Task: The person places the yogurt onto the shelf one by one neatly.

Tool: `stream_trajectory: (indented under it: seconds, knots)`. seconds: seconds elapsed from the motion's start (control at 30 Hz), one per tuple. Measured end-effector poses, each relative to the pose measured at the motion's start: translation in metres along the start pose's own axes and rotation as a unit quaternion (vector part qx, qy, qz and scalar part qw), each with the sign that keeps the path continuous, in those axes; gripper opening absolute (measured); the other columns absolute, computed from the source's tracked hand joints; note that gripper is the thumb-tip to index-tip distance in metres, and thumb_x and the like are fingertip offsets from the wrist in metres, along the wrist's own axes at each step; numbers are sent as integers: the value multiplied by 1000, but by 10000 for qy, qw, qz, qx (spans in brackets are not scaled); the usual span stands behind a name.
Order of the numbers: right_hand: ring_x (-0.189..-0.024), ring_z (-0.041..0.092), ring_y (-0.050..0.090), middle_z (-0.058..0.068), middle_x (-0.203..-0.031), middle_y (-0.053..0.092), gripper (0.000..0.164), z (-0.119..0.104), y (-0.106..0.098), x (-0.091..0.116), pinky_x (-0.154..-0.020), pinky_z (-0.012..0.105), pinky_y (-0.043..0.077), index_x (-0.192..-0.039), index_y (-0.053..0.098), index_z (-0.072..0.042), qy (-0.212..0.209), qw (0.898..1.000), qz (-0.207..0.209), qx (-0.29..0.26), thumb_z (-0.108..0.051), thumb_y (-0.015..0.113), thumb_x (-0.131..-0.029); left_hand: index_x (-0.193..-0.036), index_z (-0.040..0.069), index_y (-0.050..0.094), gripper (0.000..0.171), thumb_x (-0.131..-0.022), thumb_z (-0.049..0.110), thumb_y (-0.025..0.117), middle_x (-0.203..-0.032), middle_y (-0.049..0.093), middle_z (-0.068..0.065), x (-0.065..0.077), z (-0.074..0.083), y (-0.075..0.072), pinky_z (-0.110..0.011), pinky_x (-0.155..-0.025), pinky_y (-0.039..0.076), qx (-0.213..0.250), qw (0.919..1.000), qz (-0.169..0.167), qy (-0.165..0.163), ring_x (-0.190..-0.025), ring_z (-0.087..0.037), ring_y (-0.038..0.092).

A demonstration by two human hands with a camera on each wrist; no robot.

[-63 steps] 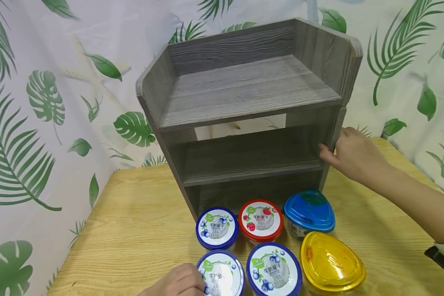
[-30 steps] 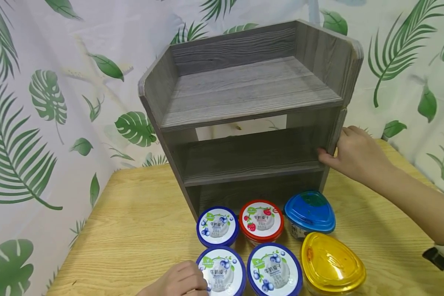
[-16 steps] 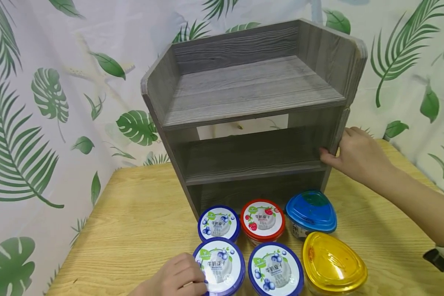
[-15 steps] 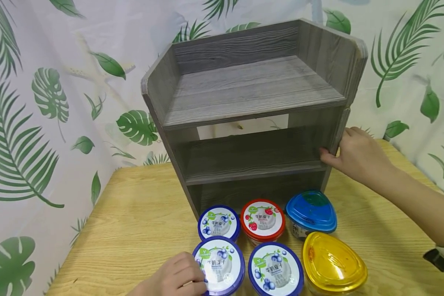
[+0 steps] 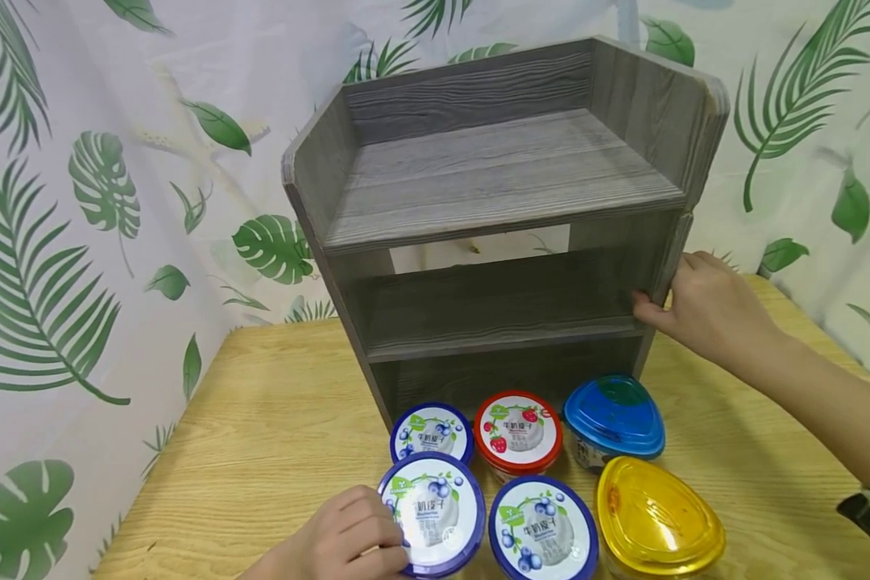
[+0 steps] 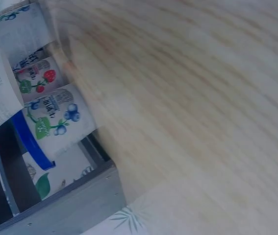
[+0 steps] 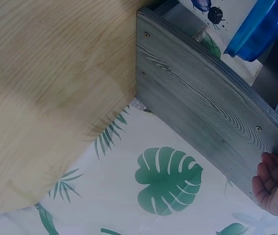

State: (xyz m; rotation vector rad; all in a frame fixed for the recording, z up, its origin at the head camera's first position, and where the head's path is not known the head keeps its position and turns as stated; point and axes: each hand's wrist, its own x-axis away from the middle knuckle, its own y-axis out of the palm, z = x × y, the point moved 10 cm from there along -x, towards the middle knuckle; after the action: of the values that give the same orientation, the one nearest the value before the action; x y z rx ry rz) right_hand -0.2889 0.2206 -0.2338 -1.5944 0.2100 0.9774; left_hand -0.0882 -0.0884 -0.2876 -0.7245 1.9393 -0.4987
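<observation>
On the near side, the left hand is holding the near-left tub by its left side. Its fingers are bending close together against the tub; I cannot tell how the thumb is lying, or if the tub's bottom is touching the table. The tub's blue lid is covering the near edge of the far-left tub's lid. Just to the right, with a thin gap between lids, the middle tub is sitting, and close beside it is sitting the yellow-lidded box.

Farther back, the far-left tub is standing beside the red-lidded tub, and the blue-lidded box is standing on the right.

Behind them, the gray shelf is rising, with one gap opening under its top board and a lower one partly hiding behind the lids. The right hand is pinching its right side board, thumb at the front edge, other fingers curling together against the outside.

Wide wood is stretching left of the shelf, and a smaller strip is showing on the right. The leafy cloth is hanging behind everything.
</observation>
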Motion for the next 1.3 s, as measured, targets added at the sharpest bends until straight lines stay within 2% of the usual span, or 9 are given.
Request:
stream_trajectory:
  seconds: [0.23,0.3,0.43,0.63,0.87,1.13,1.3]
  knots:
    - [-60,36,53,17,-63,55,31,1,-1,0,-58,49,48,-86,51,3,-7,10000,14,-20,-21,65,-73,-79,9,60,24,-98,14,48,-77,57,2,-13,-1,-6,-17,-68,43,-7,10000,-8,89,-72,-8,50]
    - [-60,36,52,17,-63,55,31,1,-1,0,-58,49,48,-85,51,3,7,10000,1,-14,-21,66,-73,-80,8,60,25,-99,14,45,-78,57,1,-17,-2,-9,-17,-68,43,72,10000,-60,-4,-73,-8,50]
    - [-60,36,53,16,-62,55,30,1,1,0,-58,50,48,-84,51,3,18,10000,-33,-17,-20,67,-73,-84,6,60,24,-99,14,43,-82,57,0,-25,-6,-14,-17,-72,43,292,9986,-201,-393,-76,-9,51]
    - [-59,36,52,16,-62,54,30,2,2,0,-55,49,47,-83,51,3,72,9999,-65,-57,-18,69,-71,-86,6,61,24,-99,16,44,-83,58,0,-36,-8,-19,-18,-73,43,242,9979,-218,-557,-77,-9,52]
    - [-58,33,50,13,-61,52,30,4,7,0,-51,46,45,-83,52,2,229,9995,-202,-76,-18,71,-72,-82,6,61,27,-100,17,44,-79,58,0,-51,-13,-25,-17,-69,44,154,9991,-88,-376,-74,-9,52]
    - [-57,31,48,13,-59,51,30,3,7,1,-49,44,44,-80,51,2,213,9996,-182,-60,-18,72,-72,-89,8,63,19,-97,15,47,-85,59,0,-58,-13,-23,-19,-74,44,236,9987,-315,-314,-79,-10,53]
    - [-57,32,50,13,-60,52,29,3,5,2,-50,45,45,-82,51,2,193,9997,-172,-34,-18,70,-73,-86,10,62,21,-97,10,45,-83,59,2,-67,-10,-21,-20,-72,44,73,9996,-235,157,-76,-10,52]
